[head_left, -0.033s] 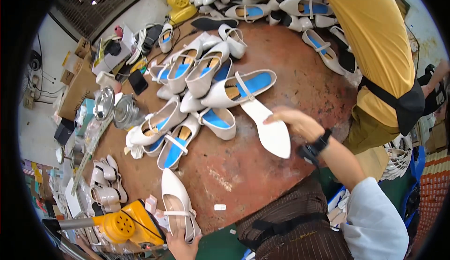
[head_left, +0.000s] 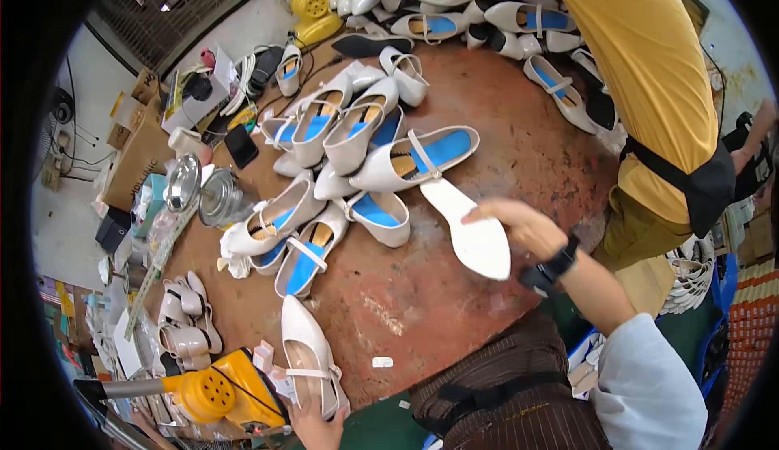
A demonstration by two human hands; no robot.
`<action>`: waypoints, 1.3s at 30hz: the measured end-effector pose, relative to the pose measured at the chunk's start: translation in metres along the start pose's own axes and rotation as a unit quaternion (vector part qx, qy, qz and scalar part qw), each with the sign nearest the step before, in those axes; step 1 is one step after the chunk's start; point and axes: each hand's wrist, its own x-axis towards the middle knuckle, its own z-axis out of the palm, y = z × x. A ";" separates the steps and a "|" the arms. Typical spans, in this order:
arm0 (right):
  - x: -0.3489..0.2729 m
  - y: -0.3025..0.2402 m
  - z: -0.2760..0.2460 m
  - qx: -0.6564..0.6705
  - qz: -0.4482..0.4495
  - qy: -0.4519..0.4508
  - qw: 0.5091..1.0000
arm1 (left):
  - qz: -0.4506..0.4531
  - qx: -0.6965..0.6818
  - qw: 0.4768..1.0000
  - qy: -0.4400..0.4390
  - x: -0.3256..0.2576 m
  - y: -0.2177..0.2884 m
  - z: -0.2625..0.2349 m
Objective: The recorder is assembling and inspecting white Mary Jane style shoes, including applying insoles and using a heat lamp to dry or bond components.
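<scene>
Right hand (head_left: 523,227) pinching flat white shoe-shaped sole (head_left: 479,247), slanting, tip nearward, left hand (head_left: 317,425) gripping glossy pale strapped shoe (head_left: 303,332), toe away, blue-lined shoes (head_left: 347,152) beyond

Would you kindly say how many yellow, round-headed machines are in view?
2: one yellow machine at upper left, another yellow machine beside the left hand; others may be hidden.

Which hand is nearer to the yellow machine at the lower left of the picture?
Left. The left hand is just right of the yellow machine, gripping a white shoe at its heel; the right hand is much farther, up and to the right, holding a white sole.
</scene>
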 end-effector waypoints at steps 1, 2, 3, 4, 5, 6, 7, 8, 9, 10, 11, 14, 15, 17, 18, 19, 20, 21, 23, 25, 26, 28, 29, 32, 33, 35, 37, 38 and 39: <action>-0.012 0.009 -0.003 0.057 0.032 0.013 0.998 | -0.001 0.000 1.000 0.006 0.000 0.002 0.002; -0.024 0.019 -0.006 0.085 0.017 0.001 0.996 | -0.053 -0.038 0.998 -0.021 -0.001 0.006 0.006; -0.033 0.026 -0.008 0.094 0.019 0.004 0.995 | -0.102 -0.077 0.991 -0.049 -0.002 0.010 0.009; -0.040 0.032 -0.010 0.152 -0.002 -0.044 0.987 | -0.133 -0.087 0.985 -0.064 -0.005 0.014 0.010; -0.049 0.037 -0.013 0.196 -0.025 -0.094 0.976 | -0.130 -0.087 0.986 -0.056 -0.010 0.022 0.013; -0.057 0.038 -0.015 0.209 -0.029 -0.091 0.973 | -0.149 -0.078 0.986 -0.002 -0.016 0.030 0.015; -0.062 0.040 -0.015 0.210 -0.022 -0.074 0.975 | -0.167 -0.069 0.982 0.051 -0.018 0.038 0.017; -0.067 0.039 -0.015 0.199 -0.051 -0.058 0.977 | -0.161 -0.068 0.983 0.057 -0.020 0.044 0.019; -0.071 0.037 -0.015 0.186 -0.075 -0.041 0.979 | -0.193 -0.083 0.975 0.076 -0.020 0.049 0.021; -0.074 0.035 -0.014 0.165 -0.082 -0.026 0.983 | -0.226 -0.099 0.965 0.093 -0.020 0.053 0.022; -0.076 0.033 -0.014 0.166 -0.091 -0.032 0.981 | -0.226 -0.101 0.964 0.096 -0.018 0.054 0.023; -0.078 0.029 -0.011 0.122 -0.123 -0.002 0.985 | -0.178 -0.082 0.968 0.160 -0.010 0.055 0.023; -0.078 0.029 -0.011 0.099 -0.121 0.036 0.987 | -0.162 -0.072 0.968 0.178 -0.009 0.057 0.022; -0.078 0.027 -0.010 0.073 -0.120 0.069 0.988 | -0.151 -0.060 0.966 0.200 -0.010 0.063 0.021; -0.079 0.026 -0.009 -0.060 -0.172 0.110 0.977 | -0.159 -0.061 0.956 0.238 -0.013 0.069 0.021; -0.079 0.026 -0.008 -0.196 -0.213 0.161 0.944 | -0.168 -0.062 0.945 0.275 -0.016 0.077 0.023; -0.080 0.025 -0.007 -0.378 -0.301 0.239 0.842 | -0.174 -0.094 0.945 0.261 -0.022 0.085 0.024; -0.081 0.026 -0.005 -0.381 -0.303 0.231 0.842 | -0.182 -0.092 0.943 0.264 -0.025 0.092 0.028; -0.082 0.027 -0.004 -0.633 -0.389 0.369 0.558 | -0.155 -0.057 0.930 0.329 -0.029 0.104 0.040; -0.082 0.034 -0.004 -0.648 -0.399 0.365 0.536 | -0.144 -0.047 0.946 0.287 -0.036 0.119 0.054; -0.082 0.039 -0.005 -0.661 -0.386 0.345 0.544 | -0.133 -0.099 0.948 0.272 -0.035 0.124 0.063; -0.082 0.053 -0.009 -0.689 -0.352 0.319 0.548 | -0.092 -0.201 0.951 0.217 -0.029 0.131 0.078; -0.084 0.061 -0.012 -0.691 -0.366 0.310 0.541 | -0.060 -0.251 0.950 0.178 -0.023 0.133 0.082; -0.091 0.082 -0.021 -0.692 -0.361 0.261 0.568 | -0.040 -0.276 0.941 0.191 0.003 0.147 0.079; -0.094 0.084 -0.024 -0.683 -0.385 0.269 0.560 | -0.015 -0.308 0.930 0.198 0.014 0.153 0.072; -0.101 0.085 -0.028 -0.673 -0.381 0.273 0.572 | 0.051 -0.313 0.929 0.189 0.049 0.165 0.049; -0.109 0.082 -0.030 -0.669 -0.386 0.291 0.565 | 0.166 -0.315 0.916 0.184 0.094 0.180 0.021; -0.113 0.081 -0.031 -0.652 -0.393 0.293 0.579 | 0.215 -0.310 0.907 0.187 0.118 0.190 0.007; -0.117 0.079 -0.031 -0.634 -0.403 0.296 0.590 | 0.256 -0.307 0.896 0.191 0.143 0.202 -0.007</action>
